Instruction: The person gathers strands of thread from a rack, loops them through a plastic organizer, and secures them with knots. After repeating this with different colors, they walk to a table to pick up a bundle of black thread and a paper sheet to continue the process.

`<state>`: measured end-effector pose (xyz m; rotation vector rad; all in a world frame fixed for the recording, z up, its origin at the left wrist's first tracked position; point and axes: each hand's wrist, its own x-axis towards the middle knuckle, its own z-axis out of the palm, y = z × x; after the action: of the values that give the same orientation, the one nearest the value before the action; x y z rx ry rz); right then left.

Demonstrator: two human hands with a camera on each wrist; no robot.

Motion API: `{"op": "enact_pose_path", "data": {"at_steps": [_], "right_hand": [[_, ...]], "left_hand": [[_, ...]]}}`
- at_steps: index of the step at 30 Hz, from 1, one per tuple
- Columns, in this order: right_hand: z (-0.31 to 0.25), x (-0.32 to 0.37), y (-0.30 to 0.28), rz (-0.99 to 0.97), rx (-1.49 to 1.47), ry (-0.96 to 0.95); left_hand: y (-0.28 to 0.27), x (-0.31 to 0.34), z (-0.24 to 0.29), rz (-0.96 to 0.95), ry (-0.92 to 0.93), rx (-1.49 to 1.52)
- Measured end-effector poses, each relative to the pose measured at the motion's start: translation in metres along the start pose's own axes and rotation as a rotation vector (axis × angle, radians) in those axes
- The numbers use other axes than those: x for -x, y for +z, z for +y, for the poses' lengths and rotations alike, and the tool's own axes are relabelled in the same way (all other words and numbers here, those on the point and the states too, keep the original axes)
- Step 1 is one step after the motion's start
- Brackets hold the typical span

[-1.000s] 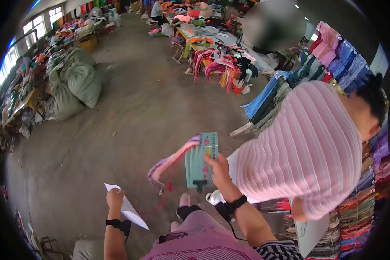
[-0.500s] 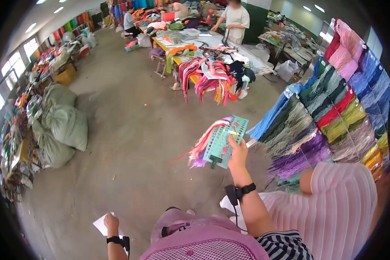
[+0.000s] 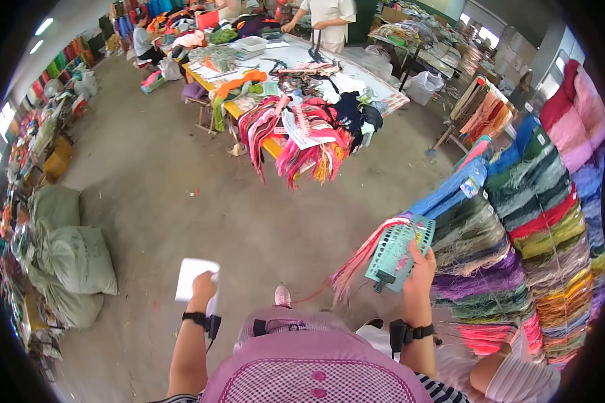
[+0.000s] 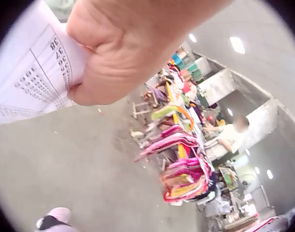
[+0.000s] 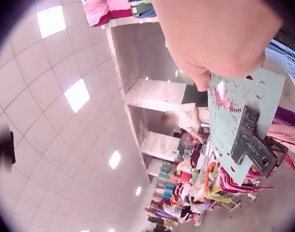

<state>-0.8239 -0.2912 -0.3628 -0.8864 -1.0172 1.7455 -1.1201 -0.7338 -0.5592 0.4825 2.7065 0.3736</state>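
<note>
My left hand [image 3: 204,287] grips a white paper sheet [image 3: 188,275] at waist height; rows of printed text and numbers show on the paper in the left wrist view. Out to the right, my right hand [image 3: 421,270] pinches the edge of a pale green card [image 3: 395,250] with rows of punched holes. Pink flowers are printed on this card. A dark clip [image 5: 253,144] bites its lower end. Red, pink and purple thread strands [image 3: 359,263] hang off the card's left side.
Close on my right stands a rack of colored yarn hanks [image 3: 477,262], with a person in a striped pink top [image 3: 524,383] bent beside it. Ahead, a long table [image 3: 275,146] is heaped with yarn. Stuffed sacks [image 3: 81,258] stand on the left.
My view has swung right, bringing the table and yarn rack nearer. The card has moved right, overlapping the rack's edge. The person in pink has dropped to the lower right. Both hands keep their holds.
</note>
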Motion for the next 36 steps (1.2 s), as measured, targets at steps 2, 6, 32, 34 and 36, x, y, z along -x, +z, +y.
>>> {"op": "enact_pose_path", "data": {"at_steps": [2,6,32,34,36], "right_hand": [[-0.006,-0.016,0.022,0.047,-0.001,-0.038],[-0.024,-0.055,0.085,0.076,-0.008,-0.1],[-0.035,-0.358,0.306,-0.009,-0.002,-0.594],[-0.036,-0.36,0.321,0.071,0.052,-0.623],[-0.025,-0.358,0.345,0.36,0.813,-0.835]], "left_hand": [[-0.056,-0.052,0.083,-0.024,0.332,0.119],[-0.168,-0.114,0.227,-0.405,0.506,0.932],[-0.132,-0.522,0.315,-0.261,-0.174,1.507],[-0.125,-0.546,0.318,-0.296,-0.172,1.538],[-0.124,-0.566,0.324,-0.338,-0.168,1.571]]}}
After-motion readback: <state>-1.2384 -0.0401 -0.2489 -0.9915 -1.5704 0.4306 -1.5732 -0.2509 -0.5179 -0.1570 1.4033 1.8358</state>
